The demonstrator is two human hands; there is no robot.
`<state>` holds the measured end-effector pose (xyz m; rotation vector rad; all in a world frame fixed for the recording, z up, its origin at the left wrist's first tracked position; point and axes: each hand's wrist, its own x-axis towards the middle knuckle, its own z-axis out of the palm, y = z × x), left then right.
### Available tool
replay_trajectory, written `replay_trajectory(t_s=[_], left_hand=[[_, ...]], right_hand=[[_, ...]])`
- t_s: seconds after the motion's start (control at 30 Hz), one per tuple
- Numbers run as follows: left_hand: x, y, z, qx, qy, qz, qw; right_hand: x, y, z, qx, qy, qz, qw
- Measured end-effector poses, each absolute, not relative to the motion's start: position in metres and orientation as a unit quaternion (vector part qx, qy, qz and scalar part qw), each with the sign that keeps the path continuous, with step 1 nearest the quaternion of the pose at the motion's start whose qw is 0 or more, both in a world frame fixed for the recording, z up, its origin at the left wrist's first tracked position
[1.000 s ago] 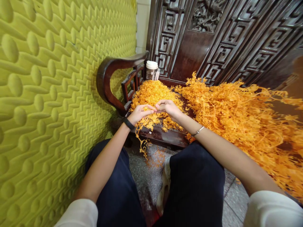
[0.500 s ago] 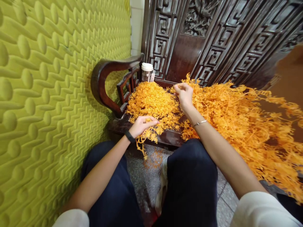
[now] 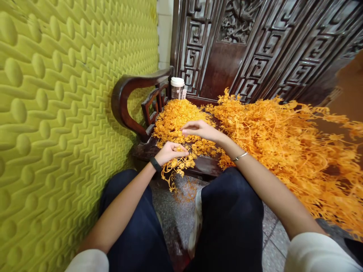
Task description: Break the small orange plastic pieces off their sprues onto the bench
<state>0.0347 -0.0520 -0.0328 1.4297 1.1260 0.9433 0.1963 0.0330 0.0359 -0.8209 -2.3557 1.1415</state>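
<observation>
My left hand [image 3: 170,151] is closed on a bunch of orange plastic sprigs [image 3: 177,166] that hangs over the front edge of a dark wooden bench [image 3: 204,165]. My right hand [image 3: 202,130] hovers just above and right of it, fingers held together and pointing left, over a small heap of orange pieces [image 3: 181,117]. Whether the right hand holds anything is hidden. A much larger pile of orange sprigs [image 3: 286,139] covers the bench to the right.
A yellow textured wall [image 3: 56,113] stands close on the left. The bench has a curved armrest [image 3: 133,90] and a carved dark back [image 3: 255,45]. A white-lidded jar [image 3: 177,87] sits in the back corner. My dark-trousered knees [image 3: 232,211] are below, over a speckled floor [image 3: 178,211].
My right hand went from beside the left hand out to the large pile, then came back toward the left hand. The left hand kept hold of its bunch.
</observation>
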Motion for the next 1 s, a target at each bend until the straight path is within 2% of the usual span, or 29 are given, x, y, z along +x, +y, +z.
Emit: replay_trajectory(t_s=[0.1, 0.23, 0.5, 0.6, 0.83, 1.0], left_hand=[[0.033, -0.049, -0.035, 0.59, 0.468, 0.402, 0.521], [0.03, -0.047, -0.038, 0.578, 0.465, 0.417, 0.526], [0.03, -0.046, -0.031, 0.548, 0.444, 0.486, 0.517], [0.031, -0.045, -0.031, 0.554, 0.434, 0.495, 0.51], [0.033, -0.044, -0.041, 0.571, 0.424, 0.477, 0.516], [0.033, -0.047, -0.034, 0.574, 0.427, 0.476, 0.512]], right_hand=[[0.186, 0.018, 0.04, -0.279, -0.87, 0.386, 0.129], [0.177, 0.012, 0.038, -0.264, -0.885, 0.363, 0.125], [0.182, 0.021, 0.036, -0.325, -0.789, 0.448, 0.265], [0.183, 0.023, 0.035, -0.346, -0.754, 0.496, 0.257], [0.185, 0.025, 0.031, -0.31, -0.779, 0.526, 0.142], [0.183, 0.026, 0.028, -0.385, -0.733, 0.514, 0.223]])
